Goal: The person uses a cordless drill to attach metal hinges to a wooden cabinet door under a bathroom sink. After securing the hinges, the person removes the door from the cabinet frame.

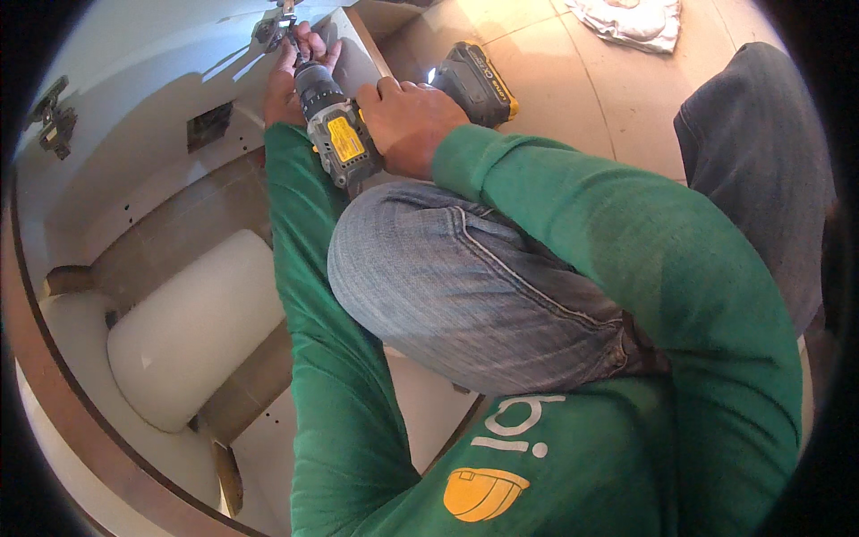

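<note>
My right hand [407, 125] is wrapped round the grip of a black, grey and yellow cordless drill [344, 139], whose battery [490, 85] sticks out beyond the fingers. The drill's chuck points toward a metal cabinet hinge [271, 31] on the white panel at the top. My left hand [302, 63] is at the front of the chuck, with its fingers bent close together beside the bit and the hinge. What those fingers pinch is too small and partly hidden to name. A light from the drill's side brightens the panel.
A second hinge [55, 123] sits on the white panel [134, 80] at the left. A white cylindrical pedestal [197, 331] stands inside the cabinet, below a dark square opening [209, 127]. My bent knee [429, 259] is just under the drill. A crumpled white cloth [631, 20] lies on the tiled floor [582, 98].
</note>
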### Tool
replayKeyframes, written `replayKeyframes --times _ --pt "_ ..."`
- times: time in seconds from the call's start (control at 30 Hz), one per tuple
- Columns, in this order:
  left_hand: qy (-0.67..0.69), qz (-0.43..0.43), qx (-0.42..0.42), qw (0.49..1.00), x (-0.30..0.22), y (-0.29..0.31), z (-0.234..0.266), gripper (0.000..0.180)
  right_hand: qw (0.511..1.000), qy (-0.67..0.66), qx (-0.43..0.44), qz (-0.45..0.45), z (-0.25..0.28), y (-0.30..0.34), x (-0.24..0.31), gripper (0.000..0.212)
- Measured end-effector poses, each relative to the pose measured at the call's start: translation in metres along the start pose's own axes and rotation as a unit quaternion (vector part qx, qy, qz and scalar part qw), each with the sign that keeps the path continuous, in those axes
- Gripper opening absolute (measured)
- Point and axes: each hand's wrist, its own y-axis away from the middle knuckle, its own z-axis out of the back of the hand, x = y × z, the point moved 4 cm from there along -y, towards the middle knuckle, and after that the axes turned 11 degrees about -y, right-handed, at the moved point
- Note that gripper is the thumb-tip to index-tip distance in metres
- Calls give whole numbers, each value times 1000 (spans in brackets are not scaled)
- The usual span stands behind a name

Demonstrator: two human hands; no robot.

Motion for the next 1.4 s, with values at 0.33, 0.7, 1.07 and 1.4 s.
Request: replayKeyframes --times 0.33,0.7,1.07,1.4 --pt "-11 -49 -10 999 5 -2 -5 23 998 30 -50 33 -10 4 -24 42" --pt "-61 -47 -77 994 -4 -13 6 17 983 32 -149 106 -20 10 -22 39" --pt "-94 -37 -93 991 -9 -5 17 21 975 100 -169 99 -31 9 -17 40" --pt "-92 0 -64 994 -3 -1 5 21 981 71 -160 79 -32 9 -28 23"
